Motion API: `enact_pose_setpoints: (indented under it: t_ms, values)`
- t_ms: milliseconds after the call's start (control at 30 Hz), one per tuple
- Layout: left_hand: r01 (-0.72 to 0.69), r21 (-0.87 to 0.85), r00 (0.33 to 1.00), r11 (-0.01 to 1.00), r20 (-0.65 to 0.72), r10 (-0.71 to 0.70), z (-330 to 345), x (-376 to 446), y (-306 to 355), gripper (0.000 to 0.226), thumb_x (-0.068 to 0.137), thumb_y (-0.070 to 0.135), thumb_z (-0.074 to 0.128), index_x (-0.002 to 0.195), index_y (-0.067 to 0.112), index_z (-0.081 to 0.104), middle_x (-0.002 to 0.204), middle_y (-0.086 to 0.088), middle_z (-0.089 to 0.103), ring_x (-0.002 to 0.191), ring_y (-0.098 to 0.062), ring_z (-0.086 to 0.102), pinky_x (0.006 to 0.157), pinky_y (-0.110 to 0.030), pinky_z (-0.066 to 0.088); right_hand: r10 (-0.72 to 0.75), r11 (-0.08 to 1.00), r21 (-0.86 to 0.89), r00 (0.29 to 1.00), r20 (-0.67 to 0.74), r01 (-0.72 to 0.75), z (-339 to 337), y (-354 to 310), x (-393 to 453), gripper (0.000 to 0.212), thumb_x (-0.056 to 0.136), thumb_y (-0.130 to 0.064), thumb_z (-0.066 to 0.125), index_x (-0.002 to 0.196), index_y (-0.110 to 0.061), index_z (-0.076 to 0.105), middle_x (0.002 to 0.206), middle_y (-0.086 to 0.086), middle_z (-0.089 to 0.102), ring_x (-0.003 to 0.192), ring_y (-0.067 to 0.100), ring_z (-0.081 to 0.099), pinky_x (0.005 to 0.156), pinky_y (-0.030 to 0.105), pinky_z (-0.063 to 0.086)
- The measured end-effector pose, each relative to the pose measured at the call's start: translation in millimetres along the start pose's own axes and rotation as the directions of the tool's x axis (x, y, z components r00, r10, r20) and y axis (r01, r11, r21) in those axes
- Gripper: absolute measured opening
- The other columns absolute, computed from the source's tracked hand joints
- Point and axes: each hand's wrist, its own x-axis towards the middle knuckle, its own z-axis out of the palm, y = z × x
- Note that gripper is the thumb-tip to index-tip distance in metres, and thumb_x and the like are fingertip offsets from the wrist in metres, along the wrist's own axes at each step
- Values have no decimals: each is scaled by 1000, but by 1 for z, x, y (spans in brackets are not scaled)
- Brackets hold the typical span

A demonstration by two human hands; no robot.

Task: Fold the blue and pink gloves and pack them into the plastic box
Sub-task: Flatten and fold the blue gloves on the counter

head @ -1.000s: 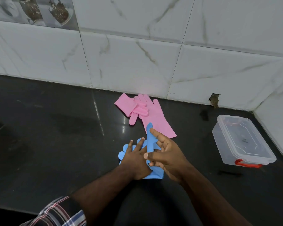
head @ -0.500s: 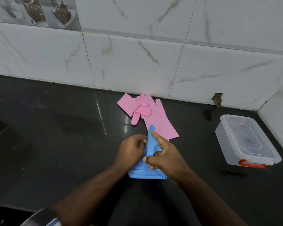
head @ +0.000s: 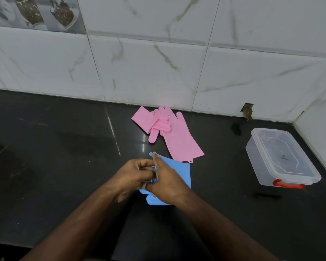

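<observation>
Two hands: left hand (head: 135, 173) and right hand (head: 165, 180) both grasping blue gloves (head: 179, 171) on tabletop (head: 64, 166)
Pink gloves (head: 175, 136): beside wall
Plastic box (head: 279, 157): lidded, right

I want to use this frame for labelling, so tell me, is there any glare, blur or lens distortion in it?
Head view: a bright streak of glare runs down the black countertop left of the pink gloves; tile lines bow from the wide-angle lens; the hands, left hand and right hand, look slightly soft; the plastic box is sharp.
</observation>
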Motion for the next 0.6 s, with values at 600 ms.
enact_pose_setpoints:
  t_ms: [600]
  values:
    - [105, 87, 923, 991, -379, -64, -4, 18, -40, 29, 84, 3, 61, 105, 21, 68, 92, 3, 78, 84, -16, 75, 73, -35, 60, 20, 905, -404, 962, -272, -133, -14, 92, -32, 54, 103, -40, 31, 153, -20, 26, 163, -2, 16, 150, 14, 12, 117, 31, 17]
